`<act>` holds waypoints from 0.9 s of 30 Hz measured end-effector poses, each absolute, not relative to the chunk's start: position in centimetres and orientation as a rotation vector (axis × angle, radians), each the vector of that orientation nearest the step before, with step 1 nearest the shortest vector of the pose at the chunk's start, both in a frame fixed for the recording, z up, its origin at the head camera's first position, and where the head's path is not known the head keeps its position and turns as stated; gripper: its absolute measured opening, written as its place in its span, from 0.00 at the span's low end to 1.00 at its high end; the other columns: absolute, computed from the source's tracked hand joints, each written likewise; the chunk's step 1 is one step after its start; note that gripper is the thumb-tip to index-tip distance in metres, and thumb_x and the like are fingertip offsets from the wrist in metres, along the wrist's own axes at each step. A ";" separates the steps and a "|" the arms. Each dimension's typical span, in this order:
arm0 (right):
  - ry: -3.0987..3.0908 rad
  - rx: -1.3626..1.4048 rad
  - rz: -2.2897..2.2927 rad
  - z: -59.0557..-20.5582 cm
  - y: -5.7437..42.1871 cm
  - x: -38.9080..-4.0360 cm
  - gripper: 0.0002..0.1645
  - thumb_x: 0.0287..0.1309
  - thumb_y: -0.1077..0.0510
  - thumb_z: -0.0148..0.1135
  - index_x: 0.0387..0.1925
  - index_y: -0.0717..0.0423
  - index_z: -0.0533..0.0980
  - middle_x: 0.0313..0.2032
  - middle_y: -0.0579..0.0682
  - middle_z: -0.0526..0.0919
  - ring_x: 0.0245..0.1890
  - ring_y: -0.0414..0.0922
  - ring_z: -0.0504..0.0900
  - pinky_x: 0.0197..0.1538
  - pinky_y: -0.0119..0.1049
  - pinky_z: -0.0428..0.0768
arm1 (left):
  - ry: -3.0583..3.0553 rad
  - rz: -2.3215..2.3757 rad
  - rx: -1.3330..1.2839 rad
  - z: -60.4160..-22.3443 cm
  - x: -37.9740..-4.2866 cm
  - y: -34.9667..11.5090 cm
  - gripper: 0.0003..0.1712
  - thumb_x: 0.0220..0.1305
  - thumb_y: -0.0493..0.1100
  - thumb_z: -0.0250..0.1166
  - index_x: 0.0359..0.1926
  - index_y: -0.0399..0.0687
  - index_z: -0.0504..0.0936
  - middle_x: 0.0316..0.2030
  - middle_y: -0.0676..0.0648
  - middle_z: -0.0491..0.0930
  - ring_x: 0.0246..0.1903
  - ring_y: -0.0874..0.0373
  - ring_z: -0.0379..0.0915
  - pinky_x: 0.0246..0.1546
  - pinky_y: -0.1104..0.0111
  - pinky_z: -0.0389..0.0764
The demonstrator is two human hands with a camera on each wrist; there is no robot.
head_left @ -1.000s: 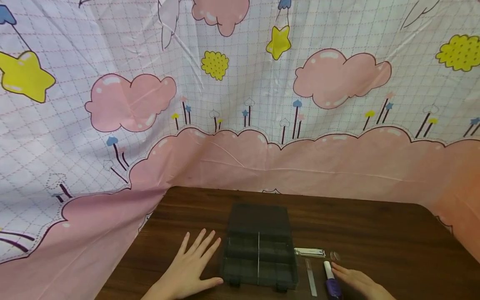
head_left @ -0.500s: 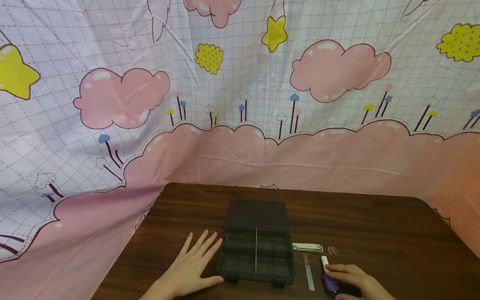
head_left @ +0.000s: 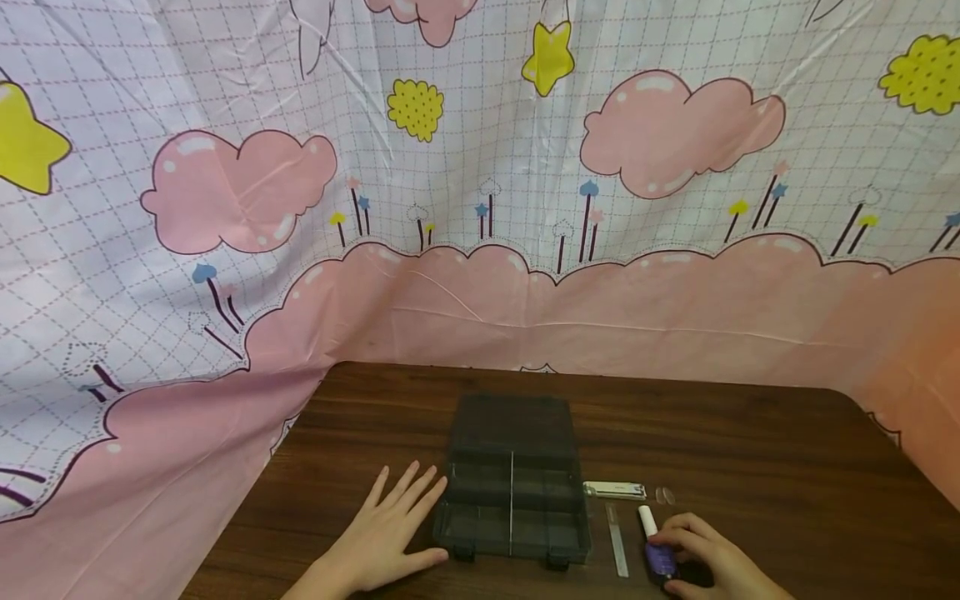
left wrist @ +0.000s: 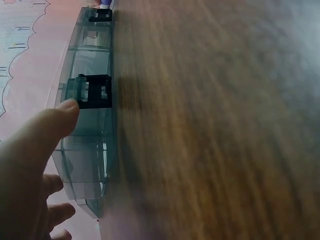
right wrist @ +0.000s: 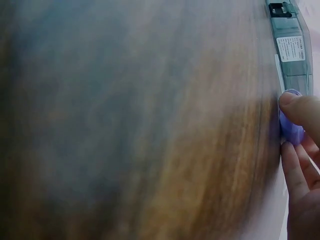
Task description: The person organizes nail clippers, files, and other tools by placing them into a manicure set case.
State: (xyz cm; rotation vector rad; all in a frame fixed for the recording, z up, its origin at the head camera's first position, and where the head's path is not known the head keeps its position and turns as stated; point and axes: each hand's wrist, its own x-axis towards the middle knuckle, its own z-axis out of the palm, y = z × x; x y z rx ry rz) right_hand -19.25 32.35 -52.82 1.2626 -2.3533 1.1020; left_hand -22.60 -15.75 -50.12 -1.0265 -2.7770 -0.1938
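Observation:
My right hand (head_left: 712, 557) pinches a purple nail polish bottle (head_left: 660, 560) with a white cap between thumb and fingers. In the right wrist view the thumb lies on one side of the purple bottle (right wrist: 292, 127) and fingertips on the other. My left hand (head_left: 378, 533) rests on the table with fingers spread, just left of a dark see-through compartment box (head_left: 551, 533). The box's lid (head_left: 513, 425) is folded back. From the left wrist, the thumb (left wrist: 65, 112) overlaps the box's front near a black latch (left wrist: 97, 91).
Between box and bottle lies a slim clear nail file (head_left: 617, 542). A nail clipper (head_left: 617, 490) sits by the box's right side, with small clear oval pieces (head_left: 664, 496) beyond it. A printed cloth (head_left: 465, 333) hangs behind the brown wooden table (head_left: 720, 442).
My right hand has moved from beside the nail polish bottle onto it and now pinches it. The head view has shifted slightly. My left hand has stayed put.

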 end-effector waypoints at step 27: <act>-2.466 1.166 0.981 -52.4 31.8 -18.8 0.32 0.45 0.60 0.76 0.54 0.56 0.75 0.45 0.47 0.72 0.39 0.34 0.74 0.34 0.28 0.80 | -2.768 -0.156 -0.989 -50.6 -22.7 -15.2 0.50 0.64 0.74 0.42 0.75 0.48 0.48 0.73 0.46 0.51 0.72 0.46 0.42 0.65 0.39 0.40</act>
